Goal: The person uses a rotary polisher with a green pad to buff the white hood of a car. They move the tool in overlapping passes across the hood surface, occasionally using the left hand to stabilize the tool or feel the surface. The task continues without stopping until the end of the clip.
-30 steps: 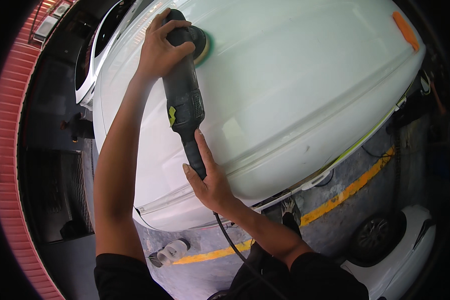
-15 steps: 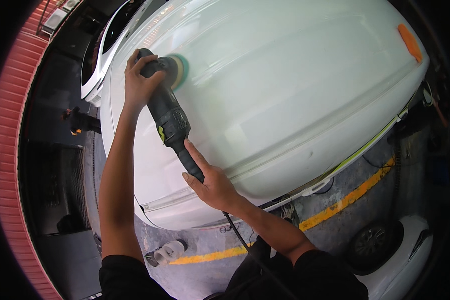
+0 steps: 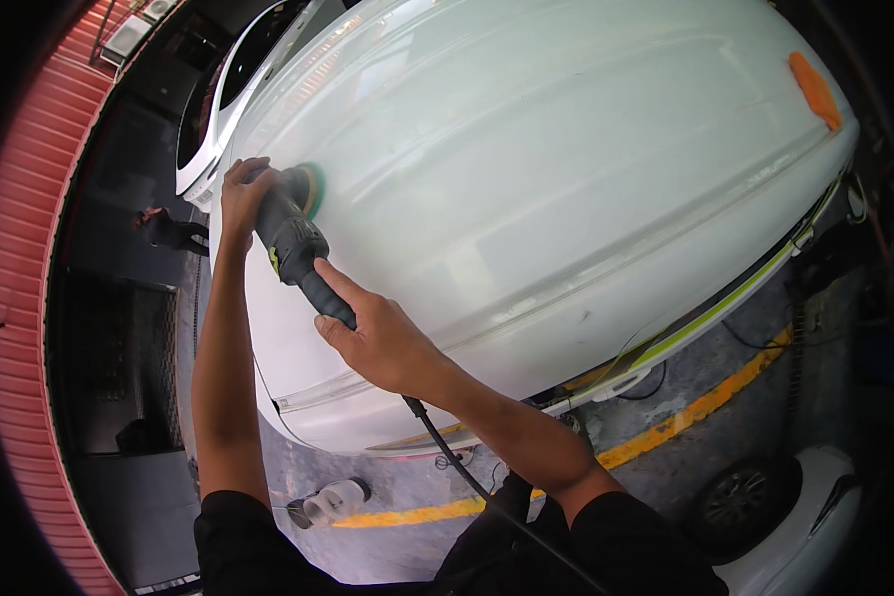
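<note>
Both my hands hold a black corded polisher point(image 3: 293, 238) against a white car roof point(image 3: 526, 189). My left hand point(image 3: 243, 197) is closed around the head end, by the round pad. The pad point(image 3: 315, 191), with a teal edge, lies on the roof near its left side; part of it is hidden behind the tool's head. My right hand point(image 3: 387, 338) wraps the rear handle, thumb and forefinger along it. From the handle a black cord point(image 3: 467, 477) runs down past my right forearm.
On the roof's far right lies an orange cloth point(image 3: 815, 91). Green tape point(image 3: 735, 298) lines the near edge. Another white car point(image 3: 230, 84) stands beyond, and one with a dark wheel point(image 3: 740, 497) at lower right. A person point(image 3: 169, 230) stands at left. Pale shoes point(image 3: 336, 502) rest on the floor.
The polisher, with both my hands on it, has moved left and toward me across the roof. Its pad now lies farther left.
</note>
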`<control>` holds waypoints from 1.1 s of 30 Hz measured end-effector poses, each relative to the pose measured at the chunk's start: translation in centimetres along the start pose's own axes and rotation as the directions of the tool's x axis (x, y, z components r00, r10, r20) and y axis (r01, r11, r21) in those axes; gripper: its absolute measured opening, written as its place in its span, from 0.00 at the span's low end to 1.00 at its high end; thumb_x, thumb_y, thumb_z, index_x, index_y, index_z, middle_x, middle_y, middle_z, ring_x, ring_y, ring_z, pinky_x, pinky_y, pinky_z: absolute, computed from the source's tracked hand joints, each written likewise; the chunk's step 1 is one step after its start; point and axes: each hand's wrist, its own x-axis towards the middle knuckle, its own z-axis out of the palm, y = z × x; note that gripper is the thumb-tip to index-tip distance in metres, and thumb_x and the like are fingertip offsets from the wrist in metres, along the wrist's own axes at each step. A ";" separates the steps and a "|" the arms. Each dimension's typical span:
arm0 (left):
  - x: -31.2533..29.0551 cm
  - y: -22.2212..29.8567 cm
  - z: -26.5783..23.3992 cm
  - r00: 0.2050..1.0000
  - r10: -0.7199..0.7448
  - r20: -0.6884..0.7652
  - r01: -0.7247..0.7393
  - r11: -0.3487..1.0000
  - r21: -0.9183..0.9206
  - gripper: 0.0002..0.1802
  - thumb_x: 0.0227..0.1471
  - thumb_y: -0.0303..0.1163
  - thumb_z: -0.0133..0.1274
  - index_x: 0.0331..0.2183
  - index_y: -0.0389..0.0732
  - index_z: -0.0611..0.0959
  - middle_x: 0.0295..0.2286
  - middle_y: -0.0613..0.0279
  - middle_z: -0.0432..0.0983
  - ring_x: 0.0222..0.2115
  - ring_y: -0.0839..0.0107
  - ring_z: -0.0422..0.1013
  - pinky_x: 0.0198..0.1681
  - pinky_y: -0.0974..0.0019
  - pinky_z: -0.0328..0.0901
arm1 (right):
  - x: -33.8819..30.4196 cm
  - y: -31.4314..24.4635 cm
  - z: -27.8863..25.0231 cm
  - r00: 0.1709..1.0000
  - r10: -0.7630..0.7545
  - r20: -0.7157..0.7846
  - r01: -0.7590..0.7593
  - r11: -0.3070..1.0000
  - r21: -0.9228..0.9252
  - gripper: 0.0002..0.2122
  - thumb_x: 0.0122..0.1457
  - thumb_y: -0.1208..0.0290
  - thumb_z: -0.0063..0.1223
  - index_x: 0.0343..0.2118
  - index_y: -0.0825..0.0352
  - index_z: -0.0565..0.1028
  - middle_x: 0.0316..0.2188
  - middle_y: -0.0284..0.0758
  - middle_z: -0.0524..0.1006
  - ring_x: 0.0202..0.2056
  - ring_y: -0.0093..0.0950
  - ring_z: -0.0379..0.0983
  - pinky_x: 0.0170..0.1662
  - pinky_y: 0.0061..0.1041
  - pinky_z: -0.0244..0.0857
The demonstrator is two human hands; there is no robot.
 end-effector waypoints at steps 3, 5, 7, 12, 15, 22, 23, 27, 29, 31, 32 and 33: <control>2.6 2.1 2.1 0.999 -0.006 0.035 0.005 1.000 0.007 0.30 0.40 0.44 0.65 0.46 0.40 0.90 0.63 0.36 0.66 0.67 0.48 0.63 0.62 0.55 0.65 | -0.7 -1.1 -3.0 1.000 0.011 -0.019 -0.011 1.000 0.018 0.32 0.70 0.64 0.51 0.73 0.69 0.58 0.28 0.49 0.80 0.29 0.38 0.78 0.41 0.38 0.70; 3.2 4.3 4.3 0.998 0.069 0.007 -0.070 0.997 0.041 0.30 0.40 0.45 0.66 0.46 0.42 0.91 0.64 0.36 0.65 0.68 0.48 0.61 0.62 0.55 0.66 | -1.8 -2.4 -4.7 0.999 0.013 -0.052 -0.011 0.999 0.038 0.32 0.70 0.64 0.52 0.73 0.71 0.58 0.28 0.43 0.78 0.28 0.31 0.75 0.38 0.34 0.69; 3.6 7.8 6.8 0.997 0.074 0.013 -0.074 0.997 0.034 0.30 0.38 0.45 0.66 0.46 0.42 0.91 0.63 0.38 0.66 0.66 0.49 0.64 0.61 0.54 0.67 | -2.6 -2.9 -6.7 0.995 -0.005 -0.097 0.009 0.999 0.040 0.32 0.70 0.64 0.52 0.73 0.72 0.58 0.28 0.42 0.78 0.28 0.29 0.73 0.38 0.33 0.69; 4.3 15.8 12.1 0.992 0.104 0.071 -0.103 0.995 -0.018 0.31 0.39 0.46 0.65 0.46 0.38 0.90 0.53 0.46 0.77 0.54 0.54 0.75 0.53 0.56 0.72 | -4.2 -4.3 -11.0 0.979 0.000 -0.203 0.000 1.000 -0.001 0.32 0.71 0.64 0.53 0.72 0.74 0.58 0.27 0.36 0.74 0.27 0.23 0.69 0.35 0.28 0.67; 7.0 16.9 14.3 0.977 0.200 0.079 -0.200 0.980 -0.008 0.32 0.39 0.47 0.65 0.45 0.37 0.90 0.48 0.47 0.79 0.45 0.58 0.79 0.49 0.59 0.74 | -4.6 -4.1 -12.8 0.969 -0.025 -0.244 0.043 0.997 0.065 0.32 0.71 0.63 0.53 0.72 0.73 0.58 0.27 0.34 0.74 0.26 0.21 0.68 0.34 0.26 0.66; 10.2 25.5 20.7 0.914 0.323 0.246 -0.323 0.945 -0.041 0.36 0.33 0.54 0.66 0.44 0.43 0.92 0.46 0.45 0.85 0.44 0.53 0.83 0.52 0.56 0.76 | -5.7 -6.5 -16.0 0.912 -0.008 -0.411 0.020 0.999 0.025 0.32 0.72 0.64 0.52 0.74 0.72 0.57 0.29 0.31 0.73 0.25 0.15 0.65 0.30 0.21 0.63; 10.4 25.6 20.6 0.900 0.340 0.272 -0.340 0.939 -0.049 0.37 0.33 0.55 0.66 0.44 0.42 0.92 0.44 0.45 0.86 0.43 0.52 0.83 0.51 0.56 0.76 | -5.6 -6.5 -15.7 0.903 -0.010 -0.429 0.020 1.000 0.018 0.32 0.73 0.64 0.52 0.74 0.73 0.57 0.30 0.31 0.73 0.25 0.15 0.64 0.29 0.21 0.63; 9.8 24.0 19.6 0.898 0.365 0.244 -0.369 0.929 -0.032 0.37 0.33 0.55 0.65 0.45 0.43 0.92 0.45 0.47 0.85 0.43 0.52 0.83 0.50 0.56 0.77 | -5.4 -5.8 -13.5 0.912 -0.005 -0.410 0.025 0.999 0.042 0.32 0.73 0.64 0.51 0.74 0.72 0.55 0.29 0.31 0.72 0.25 0.15 0.64 0.30 0.21 0.63; 8.6 21.9 18.4 0.917 0.350 0.192 -0.364 0.930 0.043 0.37 0.33 0.54 0.66 0.46 0.45 0.92 0.54 0.43 0.79 0.50 0.48 0.79 0.55 0.54 0.74 | -5.3 -4.6 -12.2 0.920 -0.017 -0.392 0.027 0.999 0.019 0.32 0.74 0.64 0.51 0.75 0.71 0.54 0.29 0.31 0.72 0.25 0.15 0.63 0.30 0.21 0.63; 8.0 19.0 16.2 0.929 0.331 0.164 -0.342 0.938 0.047 0.37 0.33 0.53 0.67 0.47 0.46 0.92 0.58 0.40 0.75 0.55 0.46 0.76 0.58 0.53 0.72 | -5.1 -3.8 -10.0 0.931 -0.025 -0.363 0.025 1.000 -0.004 0.32 0.74 0.65 0.52 0.75 0.68 0.54 0.28 0.30 0.73 0.25 0.16 0.63 0.31 0.21 0.63; 7.5 17.6 15.0 0.942 0.296 0.156 -0.308 0.950 0.059 0.36 0.34 0.53 0.67 0.47 0.47 0.91 0.60 0.38 0.72 0.58 0.45 0.73 0.60 0.52 0.71 | -5.1 -3.3 -9.0 0.940 -0.025 -0.339 0.025 1.000 -0.003 0.32 0.74 0.64 0.52 0.76 0.67 0.54 0.28 0.31 0.72 0.25 0.17 0.63 0.31 0.22 0.64; 6.4 16.2 13.9 0.953 0.262 0.150 -0.274 0.960 0.064 0.35 0.35 0.52 0.67 0.47 0.48 0.91 0.63 0.36 0.68 0.60 0.43 0.71 0.61 0.50 0.69 | -5.1 -2.6 -8.0 0.948 -0.022 -0.318 0.021 1.000 -0.006 0.33 0.73 0.64 0.52 0.76 0.66 0.53 0.27 0.31 0.72 0.25 0.17 0.64 0.32 0.22 0.64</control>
